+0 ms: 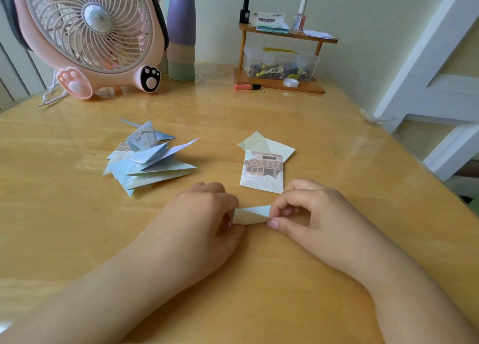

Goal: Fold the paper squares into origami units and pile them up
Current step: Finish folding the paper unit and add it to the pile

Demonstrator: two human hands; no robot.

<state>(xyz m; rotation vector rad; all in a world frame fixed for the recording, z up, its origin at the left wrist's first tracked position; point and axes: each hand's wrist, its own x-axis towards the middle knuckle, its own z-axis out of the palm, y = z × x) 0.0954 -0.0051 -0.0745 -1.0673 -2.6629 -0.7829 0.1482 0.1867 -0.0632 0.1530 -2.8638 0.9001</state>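
Observation:
A small, partly folded pale blue paper piece [252, 214] lies low over the wooden table between my hands. My left hand [204, 214] grips its left end with curled fingers, and my right hand [305, 211] pinches its right tip between thumb and forefinger. A pile of folded origami units [147, 159], blue and white, sits to the left beyond my left hand. A small stack of unfolded paper squares [264, 167], the top one printed with a building, lies just beyond my right hand.
A pink fan [90, 32] stands at the back left beside stacked pastel cups [181, 37]. A small wooden shelf [280, 58] with bottles, a clear box and a tape roll is at the back. The table edge runs along the right.

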